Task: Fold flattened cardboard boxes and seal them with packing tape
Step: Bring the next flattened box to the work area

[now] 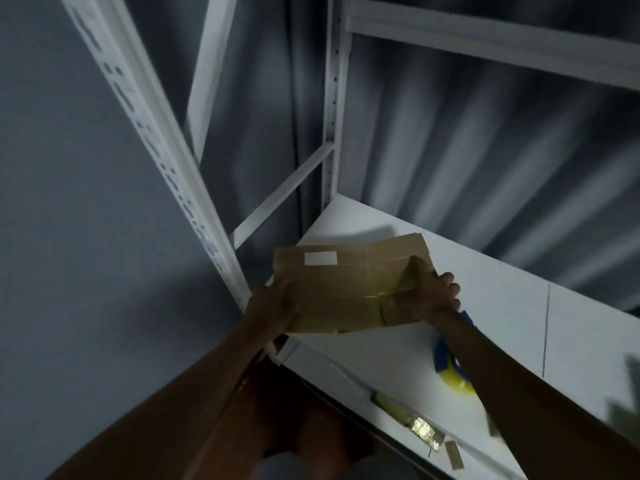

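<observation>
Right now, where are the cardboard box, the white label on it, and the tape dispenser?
cardboard box [332, 289]: head view, middle of its taped top face.
white label [320, 258]: head view, centre of the label.
tape dispenser [450, 370]: head view, blue and yellow body beside the right forearm.

White shelf board sitting in a white metal rack. Lying on it: a blue and yellow tape dispenser near the front, plus a few shiny tape scraps right along the front edge.
</observation>
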